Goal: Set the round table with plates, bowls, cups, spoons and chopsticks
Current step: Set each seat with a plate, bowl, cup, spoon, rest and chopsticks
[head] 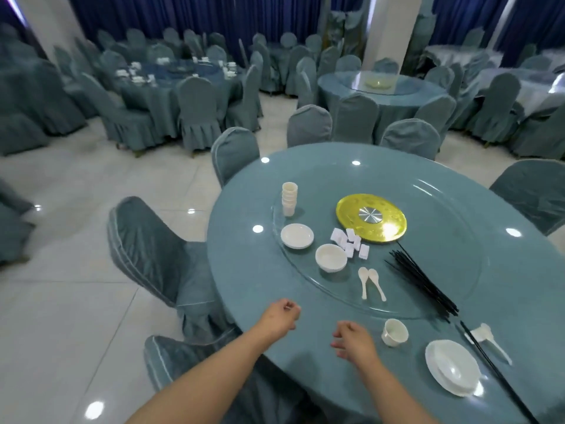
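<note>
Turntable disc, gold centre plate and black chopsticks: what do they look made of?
Clear round turntable disc: likely glass, see-through, glinting rim. Round gold centre plate: shiny metal or metallised plastic, silver hub. Bundle of black chopsticks: matte, probably plastic or lacquered wood; cannot tell which.

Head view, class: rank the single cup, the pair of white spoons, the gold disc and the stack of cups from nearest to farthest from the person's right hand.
From the right hand:
1. Single cup, just to its right near the table edge.
2. Pair of white spoons, beyond it on the glass turntable.
3. Gold disc, at the table's centre.
4. Stack of cups, far left of the turntable.
</note>
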The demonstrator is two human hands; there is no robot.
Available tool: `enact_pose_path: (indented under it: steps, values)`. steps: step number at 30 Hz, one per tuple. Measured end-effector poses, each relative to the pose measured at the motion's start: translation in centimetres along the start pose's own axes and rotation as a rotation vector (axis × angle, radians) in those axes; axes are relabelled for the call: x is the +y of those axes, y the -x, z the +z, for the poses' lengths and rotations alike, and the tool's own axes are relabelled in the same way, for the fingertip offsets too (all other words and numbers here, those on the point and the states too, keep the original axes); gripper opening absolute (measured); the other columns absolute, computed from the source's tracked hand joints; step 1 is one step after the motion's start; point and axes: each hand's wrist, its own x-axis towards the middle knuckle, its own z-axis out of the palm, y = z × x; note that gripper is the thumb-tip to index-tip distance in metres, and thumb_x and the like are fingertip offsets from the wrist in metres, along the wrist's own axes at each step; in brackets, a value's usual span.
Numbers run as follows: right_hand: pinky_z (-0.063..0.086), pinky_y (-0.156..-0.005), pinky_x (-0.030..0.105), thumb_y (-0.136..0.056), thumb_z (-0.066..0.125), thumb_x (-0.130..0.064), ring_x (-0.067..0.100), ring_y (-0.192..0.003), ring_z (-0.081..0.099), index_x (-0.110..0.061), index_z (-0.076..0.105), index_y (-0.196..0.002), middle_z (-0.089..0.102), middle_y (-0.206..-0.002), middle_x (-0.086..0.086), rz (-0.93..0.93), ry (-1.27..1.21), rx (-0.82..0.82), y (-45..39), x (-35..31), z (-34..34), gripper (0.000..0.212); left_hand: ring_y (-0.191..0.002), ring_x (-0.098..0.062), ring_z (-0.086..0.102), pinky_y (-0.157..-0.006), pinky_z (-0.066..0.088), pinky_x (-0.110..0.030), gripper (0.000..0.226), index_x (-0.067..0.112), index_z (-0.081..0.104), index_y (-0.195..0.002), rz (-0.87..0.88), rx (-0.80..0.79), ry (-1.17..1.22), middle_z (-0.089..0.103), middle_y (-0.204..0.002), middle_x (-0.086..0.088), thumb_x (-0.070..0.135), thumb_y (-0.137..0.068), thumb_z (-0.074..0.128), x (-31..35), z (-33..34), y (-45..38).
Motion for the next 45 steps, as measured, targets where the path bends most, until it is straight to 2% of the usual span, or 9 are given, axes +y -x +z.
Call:
enact_pose_path:
  steps: [6, 10, 14, 18, 22, 27, 31, 35, 45]
  values:
    - [0.042, -0.054, 0.027, -0.1, 0.047, -0.013, 0.019, -0.062, 0.055, -0.007, 0.056, -0.091, 0.059, -0.081, 0.009, -0.066, 0.027, -0.11, 2.1, -2.0, 4.2, 0.014, -0.064, -0.013, 0.049, -0.052, 0.033, -0.022, 0.008, 0.015, 0.054, -0.099, -0.036, 0.116, 0.116, 0.057, -0.092, -0.004, 0.017, -0.096, 0.047, -1.0, -5.3, 4.3]
    - [0.042, -0.055, 0.027, -0.1, 0.047, -0.012, 0.018, -0.062, 0.055, -0.009, 0.056, -0.089, 0.058, -0.081, 0.009, -0.073, -0.007, -0.154, 4.4, -2.2, 7.7, 0.014, -0.062, -0.011, 0.053, -0.052, 0.037, -0.021, 0.008, 0.014, 0.055, -0.1, -0.02, 0.164, 0.164, 0.06, -0.09, -0.002, 0.018, -0.097, 0.05, -2.7, -8.2, 6.2]
    - [0.045, -0.054, 0.026, -0.099, 0.049, -0.016, 0.017, -0.064, 0.058, -0.012, 0.057, -0.091, 0.06, -0.083, 0.007, -0.075, -0.03, -0.177, 5.8, -2.4, 11.7, 0.013, -0.06, -0.011, 0.053, -0.056, 0.037, -0.023, 0.013, 0.014, 0.056, -0.106, -0.033, 0.126, 0.25, 0.062, -0.093, -0.003, 0.02, -0.096, 0.052, -5.2, -11.8, 6.3]
    - [0.046, -0.056, 0.026, -0.098, 0.052, -0.019, 0.017, -0.068, 0.061, -0.015, 0.06, -0.089, 0.063, -0.086, 0.006, -0.076, -0.057, -0.132, 6.0, -2.9, 17.0, 0.012, -0.064, -0.012, 0.057, -0.06, 0.042, -0.025, 0.017, 0.015, 0.06, -0.109, -0.052, 0.1, 0.274, 0.068, -0.101, -0.006, 0.025, -0.097, 0.053, -7.5, -16.6, 5.2]
    - [0.046, -0.054, 0.024, -0.098, 0.053, -0.022, 0.014, -0.065, 0.062, -0.017, 0.063, -0.09, 0.065, -0.087, 0.004, -0.153, -0.105, -0.05, 6.4, -4.2, 23.4, 0.013, -0.056, -0.005, 0.058, -0.05, 0.043, -0.019, 0.009, 0.019, 0.061, -0.098, 0.057, 0.044, 0.239, 0.068, -0.094, -0.001, 0.022, -0.096, 0.054, -8.9, -22.3, 3.6]
    - [0.046, -0.055, 0.023, -0.098, 0.053, -0.023, 0.015, -0.066, 0.063, -0.02, 0.063, -0.088, 0.067, -0.087, 0.001, -0.208, -0.112, 0.065, 8.5, -6.1, 28.9, 0.013, -0.081, -0.011, 0.067, -0.06, 0.048, -0.018, 0.01, 0.028, 0.064, -0.098, 0.13, -0.025, 0.104, 0.072, -0.099, 0.004, 0.031, -0.094, 0.055, -9.3, -28.1, 2.7]
    - [0.046, -0.054, 0.021, -0.097, 0.052, -0.019, 0.013, -0.066, 0.063, -0.022, 0.062, -0.086, 0.066, -0.085, 0.0, -0.194, -0.144, 0.154, 9.9, -6.5, 30.5, 0.015, -0.085, -0.011, 0.069, -0.068, 0.05, -0.023, 0.012, 0.03, 0.065, -0.101, 0.166, -0.106, 0.069, 0.072, -0.096, 0.008, 0.032, -0.092, 0.058, -9.1, -30.6, 1.5]
    - [0.047, -0.056, 0.024, -0.095, 0.052, -0.017, 0.014, -0.067, 0.064, -0.02, 0.065, -0.086, 0.068, -0.087, 0.001, -0.192, -0.134, 0.201, 10.1, -6.8, 30.0, 0.016, -0.079, -0.015, 0.065, -0.073, 0.054, -0.028, 0.016, 0.017, 0.065, -0.108, 0.144, -0.129, 0.174, 0.067, -0.088, -0.001, 0.022, -0.093, 0.061, -8.4, -31.3, 0.0]
    - [0.048, -0.059, 0.025, -0.098, 0.053, -0.019, 0.015, -0.067, 0.063, -0.011, 0.065, -0.097, 0.068, -0.089, 0.003, -0.184, -0.175, 0.257, 8.1, -9.4, 32.8, 0.015, -0.098, -0.021, 0.067, -0.081, 0.054, -0.027, 0.02, 0.016, 0.062, -0.115, 0.149, -0.183, 0.165, 0.069, -0.109, -0.005, 0.024, -0.099, 0.054, -7.1, -34.9, -3.9]
